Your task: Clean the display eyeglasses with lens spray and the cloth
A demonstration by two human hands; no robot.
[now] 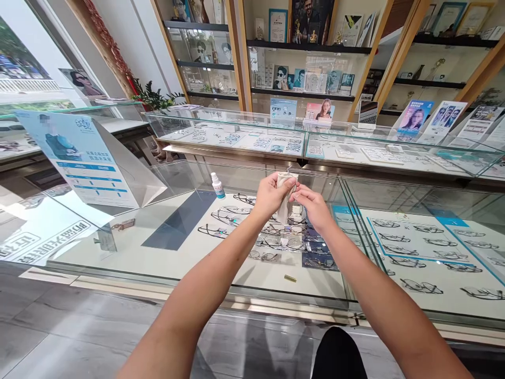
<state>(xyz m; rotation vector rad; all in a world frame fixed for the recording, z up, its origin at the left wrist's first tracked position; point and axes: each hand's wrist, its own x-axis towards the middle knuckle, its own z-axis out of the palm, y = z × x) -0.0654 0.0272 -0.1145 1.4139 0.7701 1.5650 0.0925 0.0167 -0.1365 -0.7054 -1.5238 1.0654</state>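
My left hand (pixel 270 193) is closed on a beige cloth (pixel 283 213), which hangs down below the fingers. A thin metal piece (pixel 290 169), seemingly part of an eyeglass frame, pokes out above the cloth. My right hand (pixel 314 205) pinches close against the cloth's right side, apparently on that same frame; most of it is hidden by fingers and fabric. Both hands are held over the glass display case (pixel 236 281). Left of them stands a small white bottle (pixel 217 187) with a blue label. Several eyeglasses (pixel 270 256) lie in rows beneath the hands.
A large tented sign (pixel 84 158) stands at the left. Dark grey mat (pixel 175 223) and a small gold-coloured piece (pixel 290 278) lie near the front. More eyeglasses (pixel 421 286) fill the right-hand case. Another glass counter (pixel 232 126) runs behind, before shelves with pictures.
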